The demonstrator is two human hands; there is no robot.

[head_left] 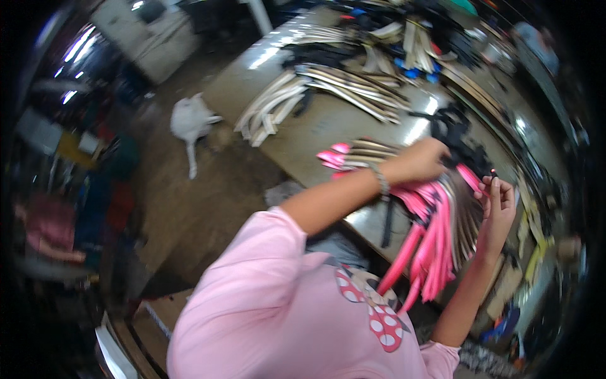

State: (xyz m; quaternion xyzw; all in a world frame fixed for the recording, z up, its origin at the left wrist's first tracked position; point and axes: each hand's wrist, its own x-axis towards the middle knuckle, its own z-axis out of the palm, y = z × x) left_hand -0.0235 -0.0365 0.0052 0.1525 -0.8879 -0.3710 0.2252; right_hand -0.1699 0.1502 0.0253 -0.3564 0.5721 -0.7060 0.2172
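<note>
A thick bundle of long strips with bright pink ends hangs over the near table edge, in front of my body. Over the top of this bundle reaches my left hand, its fingers curled closed beside a heap of black straps; what they grip, if anything, is hidden and blurred. To the right, my right hand is raised, thumb and fingers pinching a pink strip end. A small dark piece with a bright spot shows at those fingertips. Under my left forearm lie more pale strips with pink tips.
Bundles of white and brown strips lie across the metal-topped table. Black straps and pale strips pile up at the far end. Yellow strips lie at right. A white bag-like thing stands left of the table.
</note>
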